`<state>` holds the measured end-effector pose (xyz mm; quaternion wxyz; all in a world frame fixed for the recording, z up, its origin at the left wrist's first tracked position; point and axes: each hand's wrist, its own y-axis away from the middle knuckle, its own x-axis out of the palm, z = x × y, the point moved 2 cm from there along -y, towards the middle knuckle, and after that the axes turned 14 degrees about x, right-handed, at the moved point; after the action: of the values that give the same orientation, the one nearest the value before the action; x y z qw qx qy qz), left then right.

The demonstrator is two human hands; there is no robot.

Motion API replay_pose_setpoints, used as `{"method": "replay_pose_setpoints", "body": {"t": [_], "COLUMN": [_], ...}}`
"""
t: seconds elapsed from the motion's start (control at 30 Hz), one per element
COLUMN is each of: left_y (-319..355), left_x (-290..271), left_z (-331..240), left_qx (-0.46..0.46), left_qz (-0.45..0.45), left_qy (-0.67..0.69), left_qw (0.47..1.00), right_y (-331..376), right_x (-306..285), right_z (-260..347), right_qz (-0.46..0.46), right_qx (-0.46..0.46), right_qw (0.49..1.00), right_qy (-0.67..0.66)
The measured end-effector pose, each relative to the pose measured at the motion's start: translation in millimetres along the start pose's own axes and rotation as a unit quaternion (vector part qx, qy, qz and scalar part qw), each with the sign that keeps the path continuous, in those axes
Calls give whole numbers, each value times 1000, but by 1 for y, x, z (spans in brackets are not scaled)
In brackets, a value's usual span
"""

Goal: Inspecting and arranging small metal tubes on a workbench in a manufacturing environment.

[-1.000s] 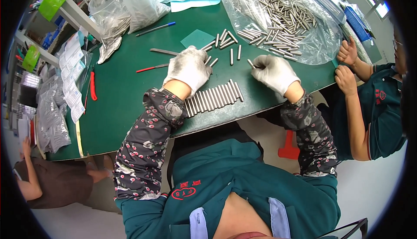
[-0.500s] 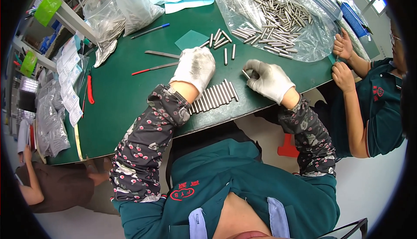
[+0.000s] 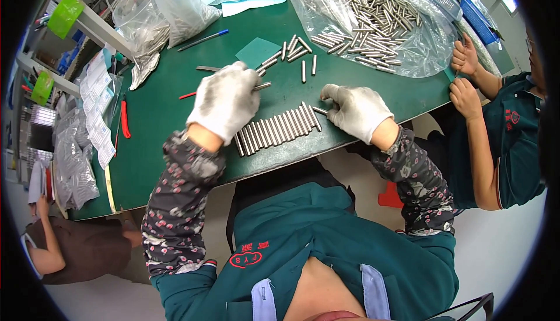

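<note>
- Left hand (image 3: 224, 100), in a white glove: a second ago it lay lower, over the top of the row of metal pins (image 3: 279, 128); it has since lifted toward the loose pins (image 3: 294, 52) farther up the green table (image 3: 157, 146). One pin (image 3: 261, 86) juts from under its fingers, so it seems closed on that pin, though the glove hides the grip itself.
- Right hand (image 3: 357, 110), also gloved: it has stayed at the right end of the row, fingers curled together on a single short pin (image 3: 319, 111) lying just beside the last pin of the row.
- The row lies near the table's front edge, pins side by side and touching; its length looks unchanged across the three moments.
- Judgement: the row is being fed from both sides, the left hand fetching a fresh pin while the right places one at the end.
- A clear bag of pins (image 3: 373, 11) lies open at the table's far side; another person's hands (image 3: 465, 76) rest at the right edge.
</note>
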<state>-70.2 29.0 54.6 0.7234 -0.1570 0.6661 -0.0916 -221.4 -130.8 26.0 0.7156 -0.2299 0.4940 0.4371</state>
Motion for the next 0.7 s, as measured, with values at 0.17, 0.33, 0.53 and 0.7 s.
{"method": "replay_pose_setpoints", "body": {"t": [0.17,0.33,0.53,0.7], "left_y": [36,80,104,106], "left_x": [-17,-18,-10,-6], "left_z": [3,8,8,10], "left_qx": [-29,-66,-116,-111], "left_qz": [-34,-40,-58,-51], "left_qy": [17,25,58,67], "left_qw": [999,997,990,990], "right_y": [-5,6,6,-23], "right_x": [-4,-5,2,15], "right_z": [-6,6,0,-18], "right_qz": [34,64,-9,-89], "right_qx": [14,-90,-142,-82], "right_qw": [993,994,989,974], "right_qy": [-113,21,-37,-189]}}
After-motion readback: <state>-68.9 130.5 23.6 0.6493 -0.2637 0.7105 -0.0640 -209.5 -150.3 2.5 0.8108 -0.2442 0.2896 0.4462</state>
